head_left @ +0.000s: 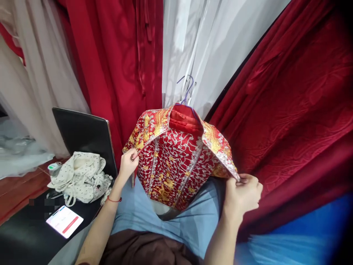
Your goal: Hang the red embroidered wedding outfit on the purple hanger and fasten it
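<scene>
A red jacket with gold and silver embroidery hangs on a purple wire hanger in front of me, its red lining showing at the collar. My left hand pinches the jacket's left edge near the sleeve. My right hand grips the tip of the right sleeve and holds it out sideways. The jacket's hem rests over my lap in blue jeans. A thin red string circles my left wrist.
Red drapes and white sheer fabric hang behind and to the right. At left, a black chair carries a cream spotted bag; a phone with a lit screen lies on the dark seat.
</scene>
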Available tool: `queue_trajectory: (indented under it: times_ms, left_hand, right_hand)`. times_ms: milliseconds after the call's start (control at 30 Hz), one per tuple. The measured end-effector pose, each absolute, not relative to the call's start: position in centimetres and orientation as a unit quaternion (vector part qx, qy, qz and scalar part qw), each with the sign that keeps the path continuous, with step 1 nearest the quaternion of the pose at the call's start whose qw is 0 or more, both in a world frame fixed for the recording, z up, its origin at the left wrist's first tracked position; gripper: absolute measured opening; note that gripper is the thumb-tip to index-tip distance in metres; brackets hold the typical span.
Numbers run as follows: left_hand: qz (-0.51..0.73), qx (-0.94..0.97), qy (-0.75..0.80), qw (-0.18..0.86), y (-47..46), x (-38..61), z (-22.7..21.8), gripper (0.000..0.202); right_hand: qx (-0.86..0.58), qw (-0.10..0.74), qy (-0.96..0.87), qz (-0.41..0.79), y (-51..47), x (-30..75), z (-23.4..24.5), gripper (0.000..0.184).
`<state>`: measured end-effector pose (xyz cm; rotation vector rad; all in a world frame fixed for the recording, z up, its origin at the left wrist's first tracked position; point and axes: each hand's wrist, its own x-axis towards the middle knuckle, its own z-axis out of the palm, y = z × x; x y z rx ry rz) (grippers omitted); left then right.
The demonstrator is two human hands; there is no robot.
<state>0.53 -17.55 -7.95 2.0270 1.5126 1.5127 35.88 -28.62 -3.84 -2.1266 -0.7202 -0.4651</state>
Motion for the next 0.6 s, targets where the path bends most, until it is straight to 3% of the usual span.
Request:
queue_trajectory:
  times_ms: [200, 333, 467, 600]
  left_hand:
    - [0.462, 0.712, 0.504, 0.158, -17.0, 1.4, -7.7, 0.023]
    - [0.477, 0.683, 0.526, 0.169, -16.1, -0.2, -5.1, 0.018]
    - [0.445, 0.722, 0.468, 0.249, -16.1, -1.1, -3.3, 0.016]
    - [0.408, 0.762, 0.421, 0.275, -17.4, 2.0, -4.9, 0.015]
  right_hand:
    - [-0.882, 0.364, -0.28, -0.104, -28.9, 35.5, -5.2, 0.03]
    - [-0.832, 0.429, -0.28, -0.212, -31.5, 37.8, -2.5, 0.024]
    - [-0.765, 0.476, -0.258, -0.35, -32.6, 37.6, -2.5, 0.026]
    - [-0.807, 0.424, -0.326, -0.252, -30.4, 35.3, -6.7, 0.027]
